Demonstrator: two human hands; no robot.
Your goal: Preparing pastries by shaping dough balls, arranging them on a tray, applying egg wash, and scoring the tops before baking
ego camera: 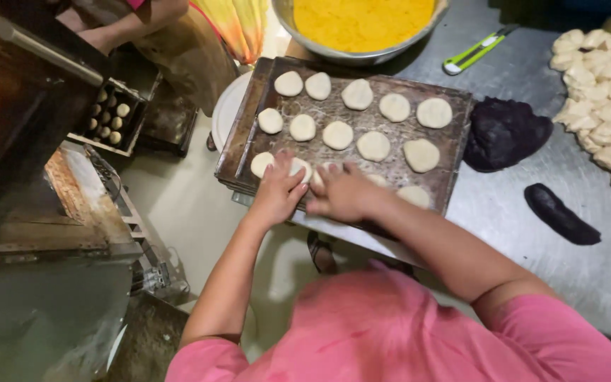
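Note:
A dark metal baking tray [454, 148] lies on a steel table and carries several flattened pale dough rounds [374, 146] in rows. My left hand [275, 192] presses its fingers on a dough round [301, 167] in the tray's near row. Right beside it, my right hand [342, 192] covers another dough round [322, 172]; most of that piece is hidden under the fingers. The two hands nearly touch at the tray's near left corner.
A steel bowl [362, 55] of yellow crumbs stands behind the tray. A green-handled knife [476, 51], a dark purple lump [505, 132], a purple roll [561, 213] and a heap of dough pieces [606, 92] lie right. Another person's arm [132, 25] is top left.

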